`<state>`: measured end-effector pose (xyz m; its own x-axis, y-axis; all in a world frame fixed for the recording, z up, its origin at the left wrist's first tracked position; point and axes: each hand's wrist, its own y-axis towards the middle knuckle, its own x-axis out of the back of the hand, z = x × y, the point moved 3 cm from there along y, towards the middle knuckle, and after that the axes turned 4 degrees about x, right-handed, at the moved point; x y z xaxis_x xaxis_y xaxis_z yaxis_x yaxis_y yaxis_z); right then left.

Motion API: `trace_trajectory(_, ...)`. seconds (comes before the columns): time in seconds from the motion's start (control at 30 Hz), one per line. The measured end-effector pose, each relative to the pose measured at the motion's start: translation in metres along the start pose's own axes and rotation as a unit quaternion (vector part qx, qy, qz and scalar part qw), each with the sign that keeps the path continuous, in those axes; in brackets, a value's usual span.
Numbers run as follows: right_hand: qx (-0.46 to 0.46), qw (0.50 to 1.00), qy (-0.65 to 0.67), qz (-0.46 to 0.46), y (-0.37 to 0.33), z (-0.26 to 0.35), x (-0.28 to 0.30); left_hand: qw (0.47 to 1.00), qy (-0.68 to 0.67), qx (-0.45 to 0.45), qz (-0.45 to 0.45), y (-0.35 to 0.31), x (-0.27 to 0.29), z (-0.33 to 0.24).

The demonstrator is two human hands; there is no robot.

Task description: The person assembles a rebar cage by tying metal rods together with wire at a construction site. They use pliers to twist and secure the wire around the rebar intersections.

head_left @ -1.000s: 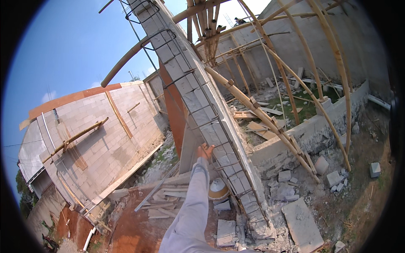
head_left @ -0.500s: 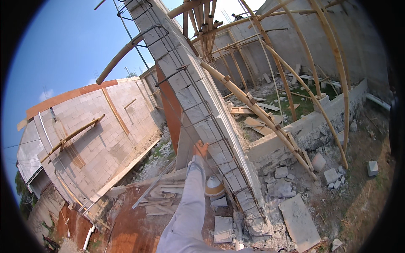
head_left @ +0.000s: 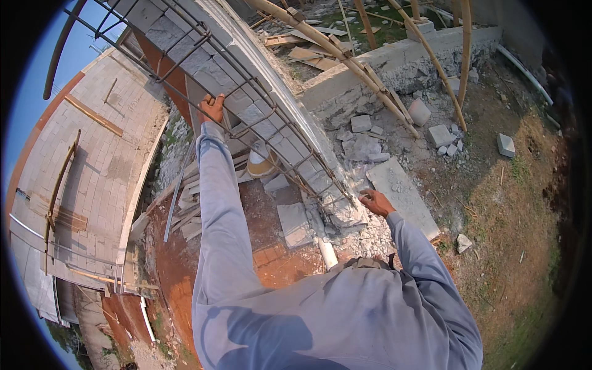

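A long rebar cage [head_left: 250, 92] of thin steel bars and ties runs slantwise along the end of a grey block wall [head_left: 259, 120]. My left hand [head_left: 211, 108], arm stretched forward, has its fingers curled round the cage's left side bar, next to a grey board edge. Low down by the foot of the wall, my right hand [head_left: 377, 203] is held close to the lower end of the cage. Its fingers are loosely bent and apart, with nothing visible in them.
A white and tan rounded container [head_left: 260, 161] stands behind the cage beside stacked boards [head_left: 190, 206]. Rubble and a flat slab [head_left: 401, 191] lie right of the wall's foot. Bamboo poles [head_left: 345, 58] lean at the far right. A white pipe [head_left: 327, 253] sticks out near my body.
My view has tilted down and the wall appears higher and further left. My right hand has come into view by the wall's foot. The left hand stays at the cage.
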<state>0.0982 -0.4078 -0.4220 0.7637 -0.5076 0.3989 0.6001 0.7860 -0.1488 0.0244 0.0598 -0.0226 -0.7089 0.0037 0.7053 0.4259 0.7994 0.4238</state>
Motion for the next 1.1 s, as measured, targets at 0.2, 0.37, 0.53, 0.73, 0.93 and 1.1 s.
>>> trace_trajectory(0.2, 0.200, 0.979, -0.024, -0.001, 0.058, 0.192, 0.032, 0.993, -0.030, -0.067, -0.092, -0.003, 0.004, 0.010)
trace_trajectory(0.37, 0.234, 0.972, -0.027, -0.001, 0.080, 0.237, 0.025, 0.997, -0.022, -0.046, -0.063, -0.008, 0.004, 0.002)
trace_trajectory(0.53, 0.228, 0.972, -0.057, -0.010, 0.092, 0.239, 0.019, 0.996, -0.051, -0.040, -0.064, -0.007, 0.003, 0.006)
trace_trajectory(0.73, 0.238, 0.964, -0.116, -0.026, 0.098, 0.234, 0.013, 0.997, -0.022, -0.042, -0.061, -0.009, 0.004, 0.003)
trace_trajectory(0.93, 0.210, 0.973, -0.100, -0.004, 0.092, 0.237, 0.019, 0.997, -0.066, -0.024, -0.006, -0.025, 0.009, -0.003)
trace_trajectory(1.1, 0.210, 0.975, -0.069, 0.002, 0.088, 0.238, 0.018, 0.912, -0.408, 0.035, 0.007, -0.072, 0.003, 0.031)
